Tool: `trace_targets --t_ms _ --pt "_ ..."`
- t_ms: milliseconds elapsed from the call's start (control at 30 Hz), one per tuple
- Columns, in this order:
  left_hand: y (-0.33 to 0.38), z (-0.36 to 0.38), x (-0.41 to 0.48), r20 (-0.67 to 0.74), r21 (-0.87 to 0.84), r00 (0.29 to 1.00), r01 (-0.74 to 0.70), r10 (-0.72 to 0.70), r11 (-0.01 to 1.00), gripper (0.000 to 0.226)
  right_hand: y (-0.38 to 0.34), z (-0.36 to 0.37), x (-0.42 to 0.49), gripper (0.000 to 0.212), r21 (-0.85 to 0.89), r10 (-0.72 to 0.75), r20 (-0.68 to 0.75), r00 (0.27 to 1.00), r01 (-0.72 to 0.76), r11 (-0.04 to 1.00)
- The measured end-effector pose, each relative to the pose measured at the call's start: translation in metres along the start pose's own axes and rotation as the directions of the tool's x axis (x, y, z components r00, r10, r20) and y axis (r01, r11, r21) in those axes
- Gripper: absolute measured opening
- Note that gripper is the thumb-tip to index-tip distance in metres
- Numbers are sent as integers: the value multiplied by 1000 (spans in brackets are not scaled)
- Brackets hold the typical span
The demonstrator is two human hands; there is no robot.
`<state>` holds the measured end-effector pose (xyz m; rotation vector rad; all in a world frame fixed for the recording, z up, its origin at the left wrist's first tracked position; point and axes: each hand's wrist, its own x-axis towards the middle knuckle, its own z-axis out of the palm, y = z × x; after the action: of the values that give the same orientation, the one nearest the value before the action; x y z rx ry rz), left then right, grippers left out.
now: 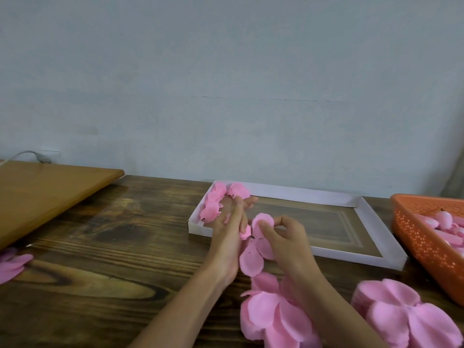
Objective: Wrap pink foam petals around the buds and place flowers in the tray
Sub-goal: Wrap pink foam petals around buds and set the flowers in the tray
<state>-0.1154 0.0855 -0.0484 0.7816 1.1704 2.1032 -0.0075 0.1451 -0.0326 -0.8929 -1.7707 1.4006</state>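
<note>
Loose petals (pixel 12 266): lay at the 9 o'clock edge of the bench (pixel 113 234), partly cut off.
Board (pixel 50 194): a tan wooden board rested at 10 o'clock, with its corner pointing toward 3 o'clock.
Left hand (pixel 229 229): the forearm came in from 7 o'clock. The hand was turned edge-on, fingers nearly straight and close together, pointing to 12 o'clock over the tray's near-left corner.
Left grip: a small pink bud (pixel 244 232) showed at the thumb side; whether the grip was clamped on it could not be told.
Flowers (pixel 213 204): sat in the tray's far-left corner, in a row along its left wall running 12 to 7 o'clock.
Petal strip (pixel 251 262): was held between the two hands, off the bench. Its long axis ran 12 to 6 o'clock, with the lower lobe hanging toward 6.
Right hand (pixel 288 237): the forearm came in from 5 o'clock, knuckles up and fingers curled toward 10 o'clock.
Right grip: forefinger and thumb were clamped on the strip's top lobe.
Tray (pixel 301 194): white and shallow, it lay at 12 to 2 o'clock, with its long axis running 10 to 4.
Petal piles (pixel 276 320): pink stacks lay at 5 o'clock, one under the right forearm.
Basket (pixel 421 247): orange and perforated, it stood at 3 o'clock and held blurred pink pieces (pixel 444 219).
</note>
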Motion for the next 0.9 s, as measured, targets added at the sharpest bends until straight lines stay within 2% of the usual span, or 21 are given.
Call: trace_targets --t_ms 133,500,700,900 --pt "1 1 1 -35 13 999 6 -5 1000 62 -3 -2 0 21 -6 -42 -29 999 42 999" --pt "0 4 -2 -49 89 999 -9 13 996 64 -7 -2 -3 23 -6 -67 -21 998 67 998" --pt "-6 8 -5 -29 86 999 -17 20 996 95 -5 0 -11 19 -67 -156 -11 988 155 986" --pt "-8 12 -10 86 153 989 -129 117 980 81 1 0 -10 13 -167 -223 -96 970 205 964"
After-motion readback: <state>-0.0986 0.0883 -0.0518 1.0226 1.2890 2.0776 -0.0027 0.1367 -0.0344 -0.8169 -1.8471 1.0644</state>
